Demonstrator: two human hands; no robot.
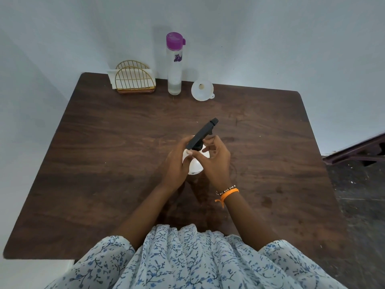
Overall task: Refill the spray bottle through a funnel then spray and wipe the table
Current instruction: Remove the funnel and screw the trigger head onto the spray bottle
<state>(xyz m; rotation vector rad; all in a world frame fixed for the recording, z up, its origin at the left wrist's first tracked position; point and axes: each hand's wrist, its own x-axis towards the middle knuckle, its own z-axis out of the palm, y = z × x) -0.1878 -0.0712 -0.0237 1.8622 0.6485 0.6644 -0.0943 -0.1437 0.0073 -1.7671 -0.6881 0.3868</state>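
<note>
My left hand wraps round the white body of the spray bottle, which stands on the dark wooden surface right in front of me. My right hand pinches the black collar under the spray head — thumb and fingers curled at the neck, nozzle pointing away to the right. Well beyond my hands, by the wall, a white funnel lies on the surface; just left of it stands a tall clear bottle with a purple cap, and further left a gold wire holder with napkins. An orange thread circles my right wrist.
</note>
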